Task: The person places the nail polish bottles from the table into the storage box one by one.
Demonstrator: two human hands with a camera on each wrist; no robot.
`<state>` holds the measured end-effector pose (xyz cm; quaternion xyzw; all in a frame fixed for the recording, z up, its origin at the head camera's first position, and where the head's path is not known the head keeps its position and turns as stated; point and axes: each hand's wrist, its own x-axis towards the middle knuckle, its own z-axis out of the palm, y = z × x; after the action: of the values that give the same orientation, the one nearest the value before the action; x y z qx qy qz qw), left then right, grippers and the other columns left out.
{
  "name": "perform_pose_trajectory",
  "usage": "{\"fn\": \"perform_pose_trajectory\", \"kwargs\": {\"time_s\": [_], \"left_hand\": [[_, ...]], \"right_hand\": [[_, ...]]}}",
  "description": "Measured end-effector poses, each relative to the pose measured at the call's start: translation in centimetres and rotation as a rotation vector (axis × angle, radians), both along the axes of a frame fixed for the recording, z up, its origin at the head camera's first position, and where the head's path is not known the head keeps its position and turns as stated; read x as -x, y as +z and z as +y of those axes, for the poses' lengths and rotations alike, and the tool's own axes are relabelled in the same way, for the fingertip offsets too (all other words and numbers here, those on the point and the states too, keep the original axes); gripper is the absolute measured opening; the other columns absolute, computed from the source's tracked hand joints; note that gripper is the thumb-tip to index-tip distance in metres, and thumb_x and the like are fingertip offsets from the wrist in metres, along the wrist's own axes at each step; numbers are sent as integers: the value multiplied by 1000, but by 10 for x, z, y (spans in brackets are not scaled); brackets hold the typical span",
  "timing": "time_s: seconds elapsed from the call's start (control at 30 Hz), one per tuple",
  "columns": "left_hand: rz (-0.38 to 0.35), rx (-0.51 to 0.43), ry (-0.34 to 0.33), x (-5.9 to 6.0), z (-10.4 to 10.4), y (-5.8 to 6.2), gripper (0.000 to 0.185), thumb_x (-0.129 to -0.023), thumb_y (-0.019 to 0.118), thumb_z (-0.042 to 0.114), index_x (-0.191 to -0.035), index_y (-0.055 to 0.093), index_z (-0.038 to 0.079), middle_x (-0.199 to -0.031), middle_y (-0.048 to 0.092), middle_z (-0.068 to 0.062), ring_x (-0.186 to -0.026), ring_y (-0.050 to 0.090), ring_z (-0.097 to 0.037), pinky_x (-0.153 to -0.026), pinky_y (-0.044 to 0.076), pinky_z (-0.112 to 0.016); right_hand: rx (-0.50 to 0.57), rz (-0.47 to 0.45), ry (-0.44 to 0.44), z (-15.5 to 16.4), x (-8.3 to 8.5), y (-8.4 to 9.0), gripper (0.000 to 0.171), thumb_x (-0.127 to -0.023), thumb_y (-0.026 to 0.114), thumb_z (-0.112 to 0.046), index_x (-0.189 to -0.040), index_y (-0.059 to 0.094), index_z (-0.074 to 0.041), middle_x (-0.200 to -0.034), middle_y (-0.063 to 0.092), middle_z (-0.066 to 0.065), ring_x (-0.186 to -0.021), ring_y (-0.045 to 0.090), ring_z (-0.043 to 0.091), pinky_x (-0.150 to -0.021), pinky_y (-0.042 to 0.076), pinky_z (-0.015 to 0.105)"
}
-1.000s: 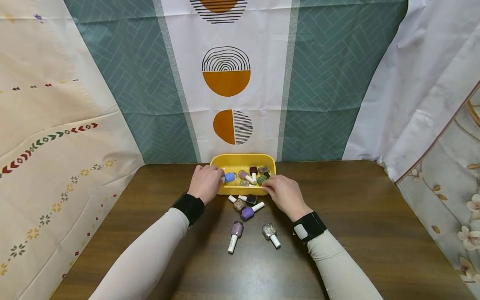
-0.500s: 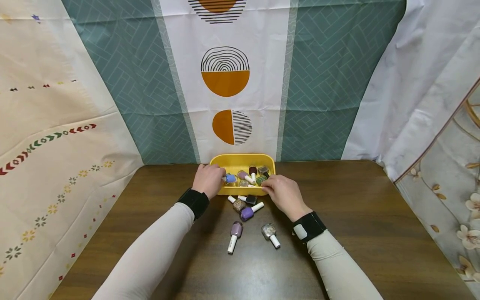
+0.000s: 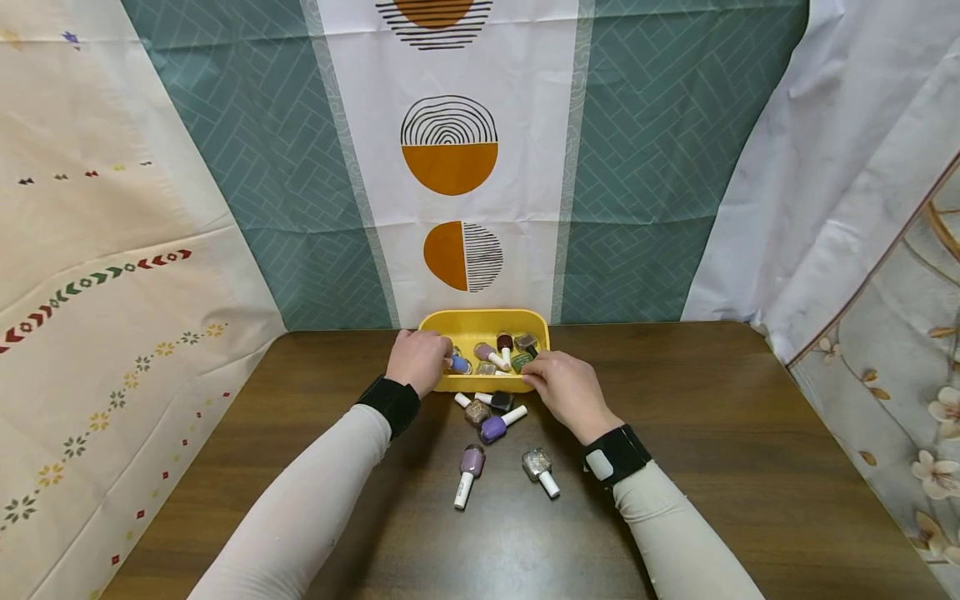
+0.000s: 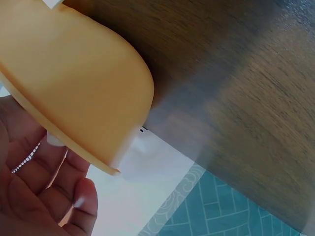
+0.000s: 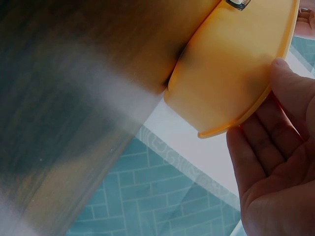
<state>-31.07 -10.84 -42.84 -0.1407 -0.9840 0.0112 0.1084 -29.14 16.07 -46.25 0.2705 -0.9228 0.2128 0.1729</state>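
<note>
Yellow tray (image 3: 484,322) at far edge of table (image 3: 750,433), centre, w/ nail polish bottles (image 3: 504,352) inside & more lying loose (image 3: 491,427) just in front; judged light, stiff, smooth plastic w/ rolling glass load, so best taken by rim at both short ends, kept level. Left hand (image 3: 417,360) curled over left rim, right hand (image 3: 564,388) at right rim w/ fingers (image 5: 275,123) nearly straight under lip, touching; firm grip not confirmable.

No writing, brand or number can be read anywhere (the small nail polish bottles (image 3: 480,367) are too tiny for labels).
</note>
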Motion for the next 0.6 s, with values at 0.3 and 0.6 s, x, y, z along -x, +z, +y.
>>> {"fn": "perform_pose_trajectory", "kwargs": {"time_s": [0.3, 0.6], "left_hand": [[-6, -33, 11, -1, -3, -1, 11, -95, 90, 17, -103, 85, 12, -97, 81, -5, -93, 72, -30, -95, 51, -52], [24, -55, 5, -3, -6, -3, 17, -96, 89, 16, -112, 85, 12, -104, 81, -8, -98, 72, -33, -96, 51, -54]], "right_hand": [[0, -1, -1, 0, -1, -1, 8, -98, 86, -17, -104, 86, -11, -97, 78, 1, -92, 73, 22, -83, 61, 45], [-4, -16, -4, 0, 0, 0, 10, -98, 86, -18, -105, 86, -11, -97, 78, 1, -93, 72, 22, -84, 61, 45]]}}
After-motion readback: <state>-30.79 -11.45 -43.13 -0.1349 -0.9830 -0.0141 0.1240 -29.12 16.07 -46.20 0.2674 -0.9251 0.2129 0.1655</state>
